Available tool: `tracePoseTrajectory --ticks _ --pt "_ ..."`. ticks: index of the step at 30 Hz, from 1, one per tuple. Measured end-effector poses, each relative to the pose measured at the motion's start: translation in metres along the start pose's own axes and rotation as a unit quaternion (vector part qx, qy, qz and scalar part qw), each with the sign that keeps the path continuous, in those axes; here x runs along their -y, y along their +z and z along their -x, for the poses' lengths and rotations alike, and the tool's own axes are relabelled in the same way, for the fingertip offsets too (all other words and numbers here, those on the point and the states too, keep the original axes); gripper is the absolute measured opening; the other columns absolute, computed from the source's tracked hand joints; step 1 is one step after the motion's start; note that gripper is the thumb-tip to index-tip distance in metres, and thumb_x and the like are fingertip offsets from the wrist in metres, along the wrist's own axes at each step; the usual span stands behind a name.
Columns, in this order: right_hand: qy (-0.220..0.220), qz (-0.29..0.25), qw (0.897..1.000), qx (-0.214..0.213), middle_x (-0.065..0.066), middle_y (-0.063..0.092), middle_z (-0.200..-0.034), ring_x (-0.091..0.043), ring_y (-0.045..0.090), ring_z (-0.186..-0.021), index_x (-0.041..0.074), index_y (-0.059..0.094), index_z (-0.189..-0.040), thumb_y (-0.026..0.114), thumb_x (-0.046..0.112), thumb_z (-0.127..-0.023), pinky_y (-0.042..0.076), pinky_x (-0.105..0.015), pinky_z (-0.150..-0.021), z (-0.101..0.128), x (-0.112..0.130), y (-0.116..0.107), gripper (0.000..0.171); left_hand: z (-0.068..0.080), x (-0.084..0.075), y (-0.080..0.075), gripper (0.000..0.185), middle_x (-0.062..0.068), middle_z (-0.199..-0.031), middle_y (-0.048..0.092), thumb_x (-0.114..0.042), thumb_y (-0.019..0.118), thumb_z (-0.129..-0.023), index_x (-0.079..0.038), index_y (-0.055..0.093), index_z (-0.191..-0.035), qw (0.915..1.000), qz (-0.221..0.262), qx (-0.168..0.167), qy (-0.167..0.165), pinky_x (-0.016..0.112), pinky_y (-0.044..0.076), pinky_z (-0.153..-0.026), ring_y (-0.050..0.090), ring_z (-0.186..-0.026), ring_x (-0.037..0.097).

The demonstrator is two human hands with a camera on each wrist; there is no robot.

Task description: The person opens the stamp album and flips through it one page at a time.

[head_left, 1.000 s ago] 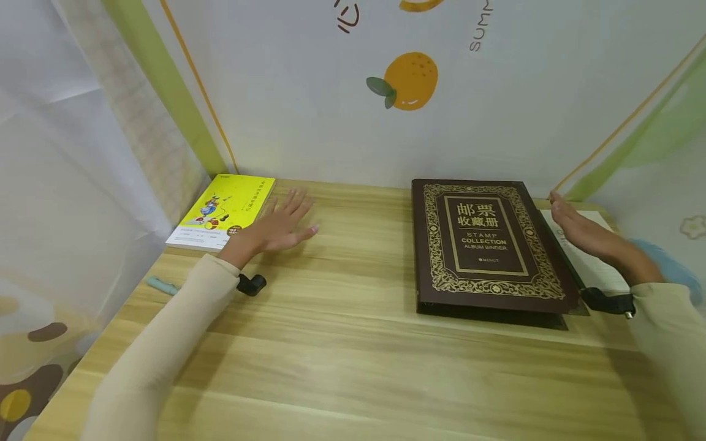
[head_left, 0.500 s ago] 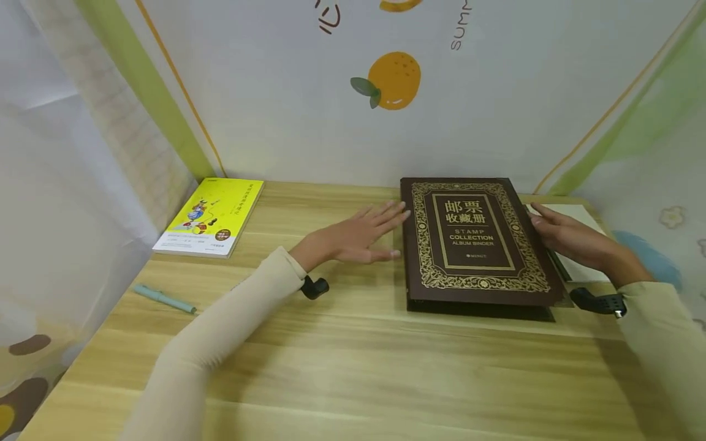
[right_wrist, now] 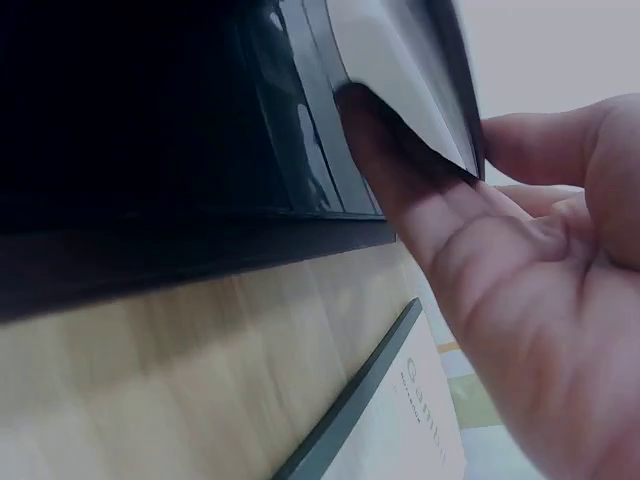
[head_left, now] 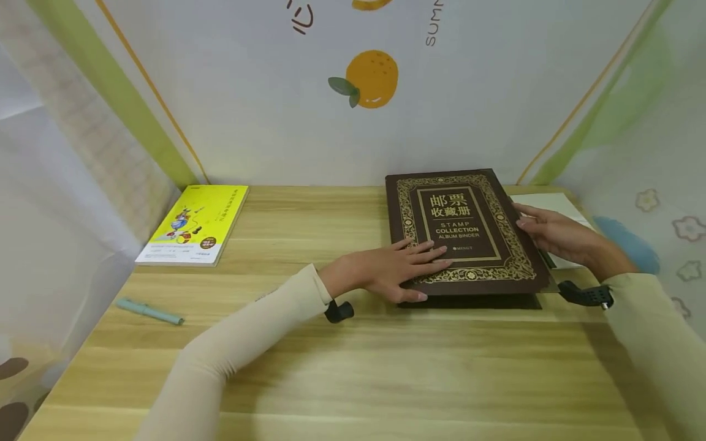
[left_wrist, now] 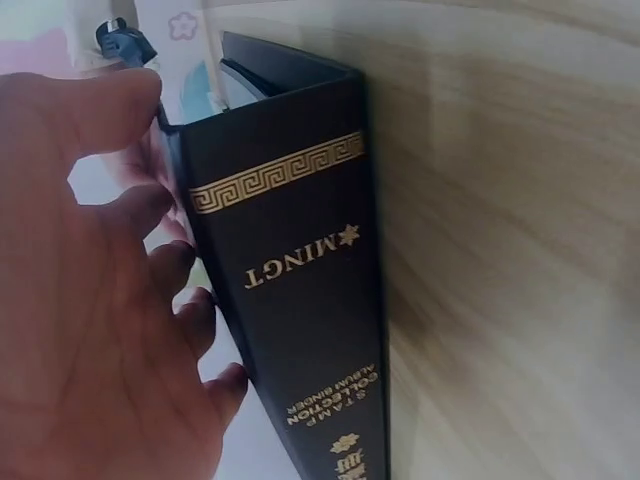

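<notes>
Head view: left hand [head_left: 399, 269] lies spread flat on the stamp album [head_left: 463, 229]; right hand [head_left: 551, 233] pinches its far edge, fingers under the cover.

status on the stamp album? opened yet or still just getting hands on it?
Done: both hands are on the stamp album. In hand: left hand lies flat on the cover's near left corner; right hand has fingers under the cover's right edge. Left: cover remains closed.
</notes>
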State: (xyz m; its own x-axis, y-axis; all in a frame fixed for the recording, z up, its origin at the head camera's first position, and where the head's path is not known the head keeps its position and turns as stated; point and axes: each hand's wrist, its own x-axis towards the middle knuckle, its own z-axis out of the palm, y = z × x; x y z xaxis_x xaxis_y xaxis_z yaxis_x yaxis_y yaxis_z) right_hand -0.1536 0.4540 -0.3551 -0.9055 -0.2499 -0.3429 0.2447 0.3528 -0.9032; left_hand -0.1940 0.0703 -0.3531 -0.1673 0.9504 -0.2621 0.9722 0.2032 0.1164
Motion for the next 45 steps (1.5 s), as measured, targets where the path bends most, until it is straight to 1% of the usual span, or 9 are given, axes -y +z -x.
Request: tracePoseTrajectory --ticks 5,9,21,26,30,35,38,41,45 --pt "-0.062 -0.111 0.992 0.011 0.015 0.064 -0.127 -0.002 0.069 -0.107 0.005 -0.017 -0.16 0.038 0.014 -0.111 0.058 -0.023 -0.086 0.001 0.014 -0.003 0.074 0.006 0.003 0.0 0.072 0.0 -0.172 -0.011 -0.054 0.034 -0.107 -0.027 0.0 -0.164 0.9997 0.009 -0.021 0.005 0.048 -0.005 -0.129 -0.011 -0.159 0.022" --pt "-0.097 -0.157 0.983 0.023 0.009 0.07 -0.119 -0.008 0.071 -0.102 -0.001 -0.018 -0.157 0.036 0.002 -0.109 0.059 -0.023 -0.082 0.004 0.029 -0.003 0.072 0.01 0.004 0.001 0.074 -0.002 -0.171 -0.015 -0.055 0.035 -0.106 -0.028 -0.003 -0.164 0.9992 0.024 -0.031 0.013 0.047 -0.007 -0.129 -0.013 -0.159 0.021" --pt "-0.036 -0.028 0.998 -0.038 0.011 0.067 -0.108 -0.002 0.069 -0.09 0.011 -0.008 -0.163 0.043 0.016 -0.109 0.058 -0.02 -0.077 0.009 0.126 0.012 0.074 0.029 0.009 0.017 0.083 0.007 -0.17 -0.019 -0.037 0.054 -0.105 -0.014 -0.001 -0.164 0.987 0.101 -0.119 0.039 0.046 0.0 -0.13 -0.017 -0.158 0.026" --pt "-0.032 0.005 0.998 -0.046 0.013 0.068 -0.113 -0.003 0.071 -0.096 0.01 -0.005 -0.163 0.047 0.016 -0.108 0.059 -0.022 -0.082 0.003 0.168 0.022 0.076 0.029 0.008 0.023 0.088 0.014 -0.169 -0.02 -0.028 0.059 -0.103 -0.004 -0.002 -0.162 0.9744 0.128 -0.178 0.049 0.041 0.004 -0.129 -0.017 -0.157 0.029" --pt "-0.026 0.03 0.998 -0.042 0.012 0.062 -0.127 -0.001 0.069 -0.104 0.011 -0.006 -0.163 0.048 0.02 -0.108 0.057 -0.023 -0.089 0.001 0.182 0.029 0.078 0.028 0.004 0.026 0.092 0.011 -0.169 -0.022 -0.03 0.06 -0.102 -0.009 -0.006 -0.163 0.9617 0.16 -0.218 0.046 0.038 0.013 -0.129 -0.014 -0.158 0.024" --pt "-0.008 0.063 0.997 -0.038 -0.011 0.026 -0.166 0.001 0.064 -0.114 0.016 -0.006 -0.164 0.045 0.029 -0.109 0.055 -0.022 -0.095 0.003 0.198 0.039 0.076 0.022 -0.016 -0.019 0.087 0.012 -0.171 -0.014 -0.033 0.061 -0.102 -0.009 0.005 -0.164 0.94 0.143 -0.299 0.082 0.029 0.023 -0.126 -0.007 -0.159 0.018" --pt "-0.003 0.079 0.996 -0.036 -0.01 0.002 -0.172 -0.011 0.052 -0.137 0.02 -0.006 -0.164 0.043 0.032 -0.109 0.055 -0.02 -0.093 0.0 0.207 0.045 0.075 0.014 -0.03 -0.061 0.077 0.015 -0.171 0.001 -0.026 0.062 -0.102 -0.003 0.019 -0.162 0.9266 0.101 -0.336 0.136 0.021 0.02 -0.125 -0.005 -0.159 0.015" --pt "0.003 0.086 0.996 -0.033 -0.003 -0.01 -0.172 -0.023 0.028 -0.154 0.023 -0.006 -0.164 0.043 0.034 -0.109 0.055 -0.019 -0.084 -0.002 0.215 0.05 0.075 0.007 -0.039 -0.093 0.071 0.015 -0.17 0.013 -0.021 0.061 -0.102 -0.001 0.025 -0.16 0.9229 0.054 -0.344 0.164 0.014 0.019 -0.122 0.002 -0.16 0.016" --pt "0.007 0.089 0.995 -0.033 -0.003 -0.009 -0.172 -0.011 0.053 -0.131 0.024 -0.004 -0.164 0.043 0.033 -0.109 0.053 -0.024 -0.067 -0.001 0.221 0.055 0.073 0.005 -0.044 -0.108 0.066 0.011 -0.169 0.023 -0.018 0.062 -0.101 -0.006 0.031 -0.159 0.93 0.01 -0.336 0.147 0.011 0.024 -0.118 0.013 -0.159 0.018"
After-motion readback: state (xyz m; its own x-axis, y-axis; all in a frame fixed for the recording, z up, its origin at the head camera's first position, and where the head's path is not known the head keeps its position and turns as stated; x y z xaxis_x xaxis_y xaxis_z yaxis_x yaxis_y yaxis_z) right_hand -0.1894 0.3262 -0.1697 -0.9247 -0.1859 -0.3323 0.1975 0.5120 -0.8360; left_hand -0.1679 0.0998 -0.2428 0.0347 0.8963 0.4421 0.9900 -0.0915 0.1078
